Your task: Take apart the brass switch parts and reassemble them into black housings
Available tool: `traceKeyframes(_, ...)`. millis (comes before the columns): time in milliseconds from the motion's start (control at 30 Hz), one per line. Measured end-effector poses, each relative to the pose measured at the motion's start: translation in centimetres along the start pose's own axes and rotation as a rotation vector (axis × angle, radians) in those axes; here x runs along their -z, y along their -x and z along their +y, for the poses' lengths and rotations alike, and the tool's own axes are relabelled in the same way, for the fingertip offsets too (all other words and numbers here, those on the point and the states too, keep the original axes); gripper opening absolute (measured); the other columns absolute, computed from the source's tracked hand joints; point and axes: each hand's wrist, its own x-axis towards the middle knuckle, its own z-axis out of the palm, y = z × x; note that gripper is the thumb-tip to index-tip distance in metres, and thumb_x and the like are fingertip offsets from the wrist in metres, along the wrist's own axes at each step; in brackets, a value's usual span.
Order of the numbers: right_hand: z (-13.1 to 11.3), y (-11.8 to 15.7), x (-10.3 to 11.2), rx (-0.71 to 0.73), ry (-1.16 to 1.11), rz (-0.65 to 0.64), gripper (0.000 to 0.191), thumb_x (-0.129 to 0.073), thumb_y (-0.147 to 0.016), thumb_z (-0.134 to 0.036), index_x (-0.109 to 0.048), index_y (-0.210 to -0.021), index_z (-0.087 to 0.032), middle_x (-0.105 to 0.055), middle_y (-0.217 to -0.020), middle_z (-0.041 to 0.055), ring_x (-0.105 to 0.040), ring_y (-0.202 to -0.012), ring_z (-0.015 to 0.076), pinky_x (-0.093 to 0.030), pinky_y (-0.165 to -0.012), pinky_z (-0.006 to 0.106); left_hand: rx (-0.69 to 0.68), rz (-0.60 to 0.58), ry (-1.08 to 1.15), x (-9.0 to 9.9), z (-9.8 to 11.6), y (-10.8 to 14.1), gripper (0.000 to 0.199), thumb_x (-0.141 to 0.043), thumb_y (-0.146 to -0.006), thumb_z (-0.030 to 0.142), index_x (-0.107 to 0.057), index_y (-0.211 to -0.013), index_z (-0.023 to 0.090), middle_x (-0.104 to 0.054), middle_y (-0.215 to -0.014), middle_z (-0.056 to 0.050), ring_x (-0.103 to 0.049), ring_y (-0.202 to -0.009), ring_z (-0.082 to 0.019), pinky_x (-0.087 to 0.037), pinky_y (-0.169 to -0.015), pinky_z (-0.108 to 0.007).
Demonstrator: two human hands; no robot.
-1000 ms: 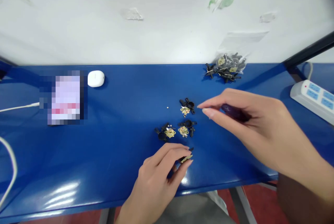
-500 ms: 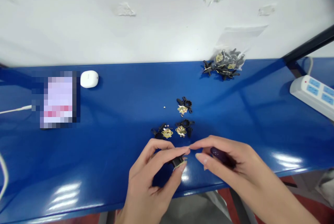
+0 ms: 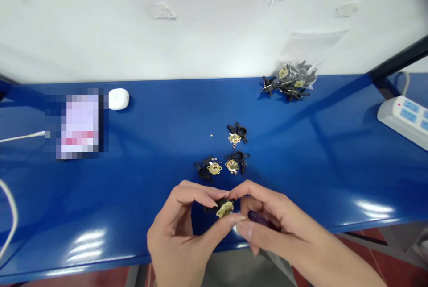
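- A black-and-brass part [image 3: 224, 209] is gripped in front of the body, just above the desk's near edge, its brass plate facing up.
- It is pinched by the nearly closed left hand [image 3: 177, 229], between thumb and fingertips.
- It is also touched from the other side by the right hand [image 3: 277, 229], whose curled fingers hold a dark purple object [image 3: 259, 220] against the palm.
- Three similar assemblies [image 3: 232, 166] are laid on the blue desk [image 3: 140, 189] just beyond the hands.
- A tiny pale piece [image 3: 211, 135] is placed near them.
- A plastic bag of parts [image 3: 294, 81] is seen farther off, against the white wall [image 3: 167, 32].
- A white power strip [image 3: 401, 115] is set at the right; a white rounded object [image 3: 118, 99] and a pixelated item [image 3: 80, 124] are placed at the left.
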Motion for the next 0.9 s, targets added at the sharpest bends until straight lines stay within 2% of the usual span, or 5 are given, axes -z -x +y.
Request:
traceKeyframes(133,0.9,0.0,0.6,-0.007,-0.134,-0.072,0.034,-0.071,-0.109,-0.053,-0.067,-0.136,-0.032,-0.064,-0.091,-0.0032,-0.056,-0.082,0.0126,-0.043,-0.079,0.029,-0.021,0.026,0.008,-0.4,-0.2,-0.3,0.038,-0.099,-0.078,0.007,-0.07,-0.093,0.026,-0.078,-0.091,0.003,-0.078,-0.085,-0.017,-0.065,-0.076,-0.026)
traceKeyframes(233,0.9,-0.3,1.0,-0.018,-0.275,-0.131,0.035,-0.062,-0.114,-0.054,-0.067,-0.133,-0.026,-0.063,-0.081,-0.0035,-0.052,-0.071,0.0099,-0.033,-0.063,0.025,-0.065,0.022,-0.02,-0.6,-0.3,-0.6,0.039,-0.104,-0.076,0.013,-0.075,-0.099,0.027,-0.076,-0.09,0.003,-0.073,-0.082,-0.015,-0.062,-0.072,-0.023)
traceKeyframes(600,0.5,-1.0,1.5,0.065,-0.252,-0.066,0.031,-0.063,-0.114,-0.051,-0.063,-0.103,-0.022,-0.055,-0.074,-0.0055,-0.036,-0.063,0.0089,-0.026,-0.056,0.026,-0.109,-0.2,-0.22,-0.4,-0.6,-0.9,0.032,-0.095,-0.091,0.023,-0.086,-0.119,0.034,-0.081,-0.107,0.001,-0.078,-0.093,-0.014,-0.063,-0.078,-0.021)
traceKeyframes(800,0.1,-0.7,2.5,0.124,-0.207,0.176,0.03,-0.063,-0.113,-0.053,-0.069,-0.125,-0.027,-0.057,-0.072,-0.0049,-0.035,-0.06,0.0102,-0.02,-0.051,0.027,-0.117,-0.212,-0.364,0.1,-0.6,-0.6,0.032,-0.094,-0.092,0.023,-0.086,-0.119,0.037,-0.082,-0.107,0.004,-0.078,-0.089,-0.013,-0.064,-0.086,-0.022)
traceKeyframes(900,-0.9,-0.8,2.7,0.306,-0.398,0.317,0.034,-0.054,-0.114,-0.051,-0.071,-0.102,-0.024,-0.049,-0.065,-0.0048,-0.025,-0.053,0.0097,-0.019,-0.049,0.028,-0.112,-0.234,-0.402,0.1,-0.6,-0.6,0.027,-0.097,-0.089,0.026,-0.086,-0.113,0.035,-0.081,-0.102,0.006,-0.075,-0.08,-0.01,-0.063,-0.078,-0.018)
